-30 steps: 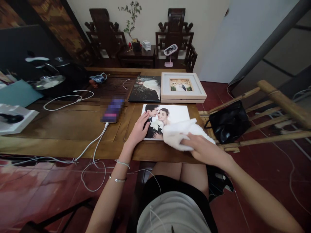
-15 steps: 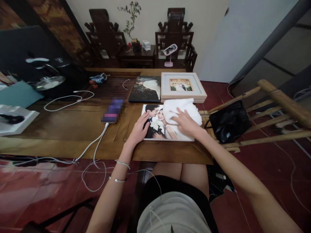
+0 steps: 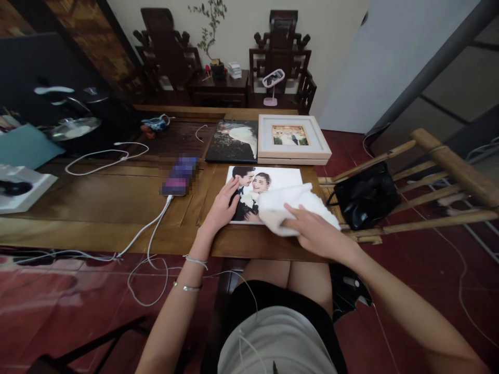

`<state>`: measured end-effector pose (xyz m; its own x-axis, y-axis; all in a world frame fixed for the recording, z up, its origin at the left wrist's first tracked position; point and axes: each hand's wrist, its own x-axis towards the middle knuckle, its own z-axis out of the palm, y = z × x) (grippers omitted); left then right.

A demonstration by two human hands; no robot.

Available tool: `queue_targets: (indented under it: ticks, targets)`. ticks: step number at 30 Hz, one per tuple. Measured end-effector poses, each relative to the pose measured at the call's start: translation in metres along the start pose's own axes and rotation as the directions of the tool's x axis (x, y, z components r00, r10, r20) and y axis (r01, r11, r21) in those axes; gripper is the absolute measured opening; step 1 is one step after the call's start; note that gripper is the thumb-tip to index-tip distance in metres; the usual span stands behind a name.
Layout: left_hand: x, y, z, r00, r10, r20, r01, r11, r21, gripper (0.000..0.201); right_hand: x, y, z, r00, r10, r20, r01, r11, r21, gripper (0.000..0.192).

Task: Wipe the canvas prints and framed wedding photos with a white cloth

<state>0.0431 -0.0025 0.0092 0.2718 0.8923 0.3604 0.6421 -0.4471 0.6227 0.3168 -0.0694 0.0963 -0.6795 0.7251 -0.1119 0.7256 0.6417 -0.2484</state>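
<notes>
A photo album with a couple's picture on its cover [image 3: 245, 200] lies flat at the table's front edge. My left hand [image 3: 226, 203] rests on its left side, fingers stretched out and holding nothing. Under my right hand [image 3: 312, 228] is a white cloth [image 3: 288, 200], bunched on the lower right part of the cover and hanging past its right edge. The fingers press into the cloth, and some fingertips are hidden in its folds.
Behind the album are a dark album [image 3: 220, 143] and a framed photo [image 3: 294, 155]. A phone [image 3: 179, 176] with a white cable [image 3: 156, 221] lies to the left. A black bag [image 3: 366, 195] sits on a bamboo chair [image 3: 421, 215] at the right.
My right hand has moved the white cloth down toward me and slightly right across the cover, uncovering its upper right part. My left hand stays in place.
</notes>
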Motion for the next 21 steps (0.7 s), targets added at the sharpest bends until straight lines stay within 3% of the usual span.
queue_targets:
  ticks: [6,10,14,21]
  targets:
    - [0.001,-0.003,0.000,1.000,0.001,0.008,-0.001,1.000,-0.008,0.047,0.076,0.047,-0.022,0.995,0.019,-0.098,-0.023,0.999,-0.038,0.060]
    - [0.000,-0.002,-0.001,1.000,-0.004,0.017,0.004,1.000,0.000,0.047,0.097,0.058,-0.026,0.983,0.016,-0.181,-0.024,0.999,-0.042,0.059]
    - [0.000,-0.001,-0.001,1.000,-0.006,0.011,0.006,1.000,-0.002,0.047,0.082,0.047,-0.015,0.984,0.031,-0.175,-0.042,0.997,-0.058,0.059]
    - [0.000,0.001,0.000,1.000,-0.028,0.009,0.028,1.000,-0.003,0.048,-0.002,-0.014,0.018,0.996,-0.066,-0.062,0.067,0.998,0.011,0.071]
